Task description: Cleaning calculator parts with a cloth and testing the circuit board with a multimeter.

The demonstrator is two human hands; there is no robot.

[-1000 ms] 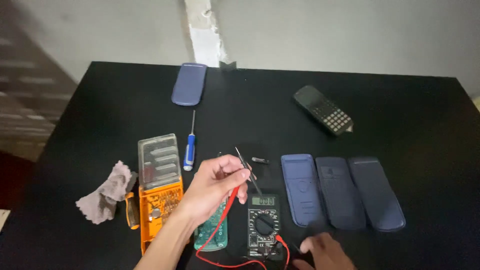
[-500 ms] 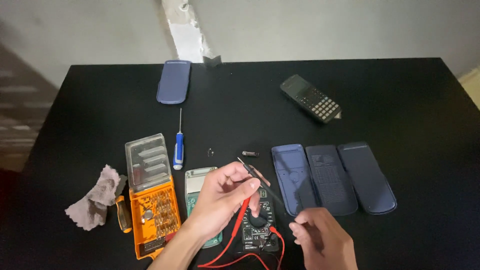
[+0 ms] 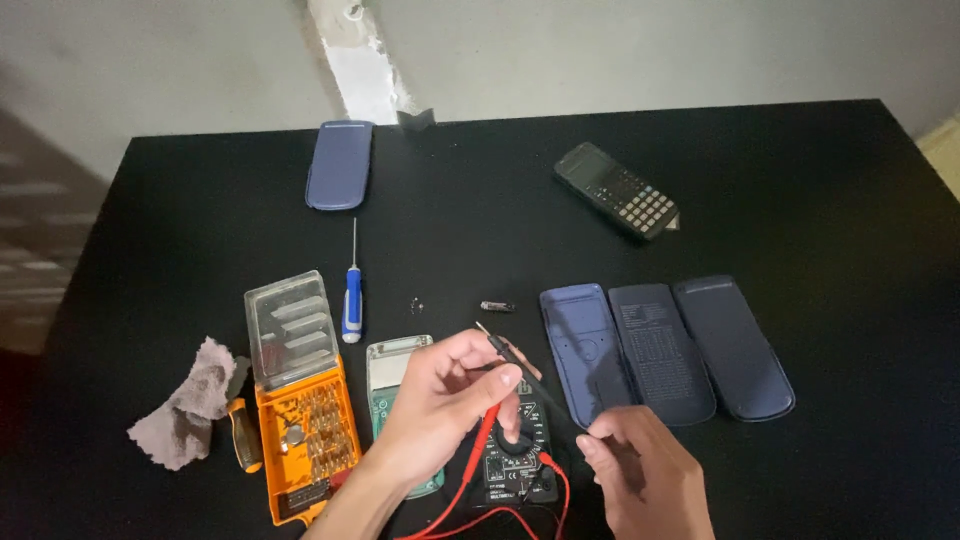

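My left hand (image 3: 440, 400) is closed on the multimeter's test probes. A thin black probe (image 3: 495, 345) sticks out past its fingertips, and the red lead (image 3: 478, 470) runs down from its grip. The black multimeter (image 3: 515, 462) lies just below that hand. My right hand (image 3: 640, 475) is to the right of the meter, its fingertips pinched at the lower end of the black probe. A green circuit board in a pale case (image 3: 393, 365) lies partly under my left hand.
On the black table (image 3: 820, 200) lie an orange bit case with a clear lid (image 3: 300, 400), a blue screwdriver (image 3: 351, 295), a grey cloth (image 3: 185, 405), an orange-handled tool (image 3: 243, 432), a small battery (image 3: 497, 306), three blue covers (image 3: 660, 350), a dark calculator (image 3: 620, 190) and another blue cover (image 3: 340, 165).
My right hand has come up from the bottom edge to the probe's lower end. My left hand stays over the meter with the probes. The view has shifted, so everything sits higher.
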